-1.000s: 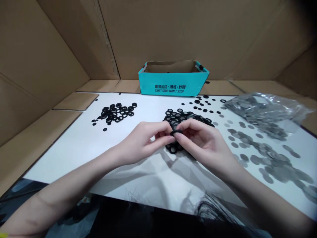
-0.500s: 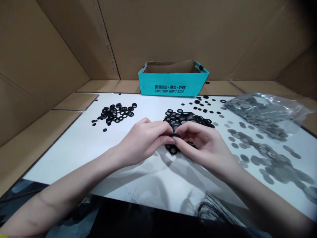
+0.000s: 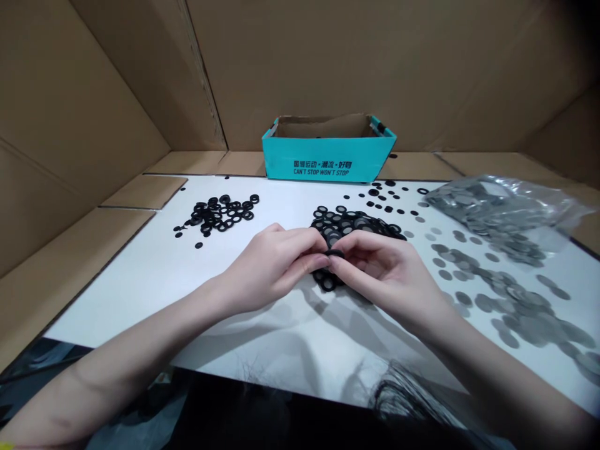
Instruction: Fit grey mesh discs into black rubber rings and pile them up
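Observation:
Between the fingertips of both hands is a small black rubber ring [image 3: 335,253], seen nearly edge-on. My left hand [image 3: 281,259] pinches its left side with thumb and forefinger. My right hand [image 3: 384,262] pinches the right side, its other fingers curled behind. Whether a grey disc sits inside this ring is hidden. Just behind and below the hands lies a heap of black rings with grey mesh discs in them [image 3: 347,220]; the fingers cover part of it.
A pile of black rings [image 3: 218,214] lies to the left. Loose grey discs [image 3: 515,297] spread over the right side, by a clear plastic bag [image 3: 497,206] of discs. A teal box [image 3: 328,156] stands at the back, small black bits [image 3: 388,209] before it. Cardboard walls [image 3: 375,62] surround the white table.
The fingertips have shifted slightly around the black ring, which now shows as a thinner, more edge-on line. Both arms and everything on the table stay where they were.

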{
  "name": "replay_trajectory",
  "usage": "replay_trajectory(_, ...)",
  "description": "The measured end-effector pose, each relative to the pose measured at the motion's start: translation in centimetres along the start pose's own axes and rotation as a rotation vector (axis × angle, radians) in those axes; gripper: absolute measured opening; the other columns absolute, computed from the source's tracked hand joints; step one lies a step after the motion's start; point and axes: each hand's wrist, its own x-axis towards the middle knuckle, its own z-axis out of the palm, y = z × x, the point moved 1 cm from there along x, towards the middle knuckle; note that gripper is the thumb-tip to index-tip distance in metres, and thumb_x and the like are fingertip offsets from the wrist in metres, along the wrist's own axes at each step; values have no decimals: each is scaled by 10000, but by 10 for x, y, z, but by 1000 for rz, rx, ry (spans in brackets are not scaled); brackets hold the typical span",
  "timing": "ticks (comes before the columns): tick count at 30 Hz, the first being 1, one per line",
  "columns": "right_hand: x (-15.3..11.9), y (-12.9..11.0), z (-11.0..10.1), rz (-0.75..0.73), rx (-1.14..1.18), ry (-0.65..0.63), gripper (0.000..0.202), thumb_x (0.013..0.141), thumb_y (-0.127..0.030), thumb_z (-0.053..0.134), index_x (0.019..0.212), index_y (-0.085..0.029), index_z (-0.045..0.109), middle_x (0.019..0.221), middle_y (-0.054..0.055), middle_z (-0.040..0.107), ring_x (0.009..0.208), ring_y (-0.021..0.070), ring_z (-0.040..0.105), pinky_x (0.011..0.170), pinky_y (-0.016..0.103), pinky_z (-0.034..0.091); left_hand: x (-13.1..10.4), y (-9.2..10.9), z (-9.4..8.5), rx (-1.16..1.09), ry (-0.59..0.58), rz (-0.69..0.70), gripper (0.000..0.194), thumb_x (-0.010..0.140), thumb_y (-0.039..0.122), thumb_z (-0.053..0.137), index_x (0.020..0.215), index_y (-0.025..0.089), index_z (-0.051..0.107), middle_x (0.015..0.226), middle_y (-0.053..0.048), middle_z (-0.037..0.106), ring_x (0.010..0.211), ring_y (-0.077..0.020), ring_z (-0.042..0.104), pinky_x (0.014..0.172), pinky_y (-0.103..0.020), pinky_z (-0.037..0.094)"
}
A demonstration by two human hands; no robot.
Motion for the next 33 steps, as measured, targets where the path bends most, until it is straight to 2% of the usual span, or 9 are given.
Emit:
replay_trajectory(6, -1, -1, -1, -11, -65, -2, 127, 784, -286, 690, 746, -187, 619, 671, 13, 624, 582, 129, 578, 536, 252, 478, 0, 1, -3, 43, -42, -27, 210, 993, 216, 425, 837, 176, 560, 732, 16, 650, 661, -124, 547, 710, -259, 388)
replay_trajectory(9, -1, -5, -1, -52, -133, -58, 102, 794, -242, 659, 723, -192, 606, 674, 16, 626, 602, 133, 568, 544, 254, 478, 0, 1, -4, 85, -67, 2, 223, 984, 190, 406, 814, 176, 549, 725, 26, 645, 624, -113, 505, 726, -271, 372)
replay_trajectory(14, -1, -8, 0, -148, -220, -101, 85, 806, -184, 625, 723, -194, 612, 674, 6, 616, 607, 125, 547, 554, 254, 466, 1, 0, -4, 109, -46, 55, 230, 959, 136, 371, 806, 174, 537, 746, 31, 664, 600, -101, 486, 718, -288, 327)
replay_trajectory(19, 0, -3, -2, -34, -149, -95, 117, 838, -280, 645, 771, -184, 638, 699, 24, 627, 620, 132, 552, 546, 255, 460, 1, -1, -4, 57, -55, -5, 201, 1004, 222, 400, 893, 179, 562, 814, 18, 687, 673, -111, 567, 765, -284, 354)
replay_trajectory(21, 1, -3, -3, 14, -74, -75, 162, 821, -333, 677, 770, -184, 644, 695, 23, 626, 624, 135, 564, 546, 250, 466, 0, -2, -4, 30, -33, -2, 144, 1000, 316, 491, 999, 189, 560, 884, 11, 702, 714, -117, 602, 792, -287, 371)
replay_trajectory(23, 2, -3, -3, 52, 1, -61, 206, 788, -374, 719, 761, -183, 647, 696, 19, 627, 622, 131, 573, 545, 241, 470, -1, -3, -3, 51, 7, 35, 260, 948, 416, 603, 1076, 197, 548, 931, -1, 706, 756, -134, 627, 802, -293, 380)
replay_trajectory(25, 3, -4, -3, 97, 66, -82, 256, 760, -415, 752, 745, -184, 642, 689, 11, 624, 597, 118, 561, 529, 231, 463, -1, -4, -2, 104, 61, 91, 309, 923, 453, 637, 1083, 201, 557, 939, -12, 711, 783, -147, 637, 791, -296, 380)
replay_trajectory(29, 4, -4, -3, 155, 176, -174, 317, 752, -483, 764, 752, -185, 656, 659, -2, 612, 556, 101, 534, 512, 224, 451, -2, -4, -1, 146, 159, 200, 169, 963, 348, 603, 1035, 195, 590, 933, -20, 716, 812, -146, 645, 762, -294, 382)
replay_trajectory(33, 4, -3, -7, 148, 247, -183, 270, 750, -440, 786, 813, -193, 698, 686, -5, 632, 600, 107, 560, 566, 230, 478, -2, -4, -3, 144, 205, 263, 131, 960, 253, 606, 1073, 187, 599, 926, -26, 701, 843, -146, 644, 779, -295, 403)
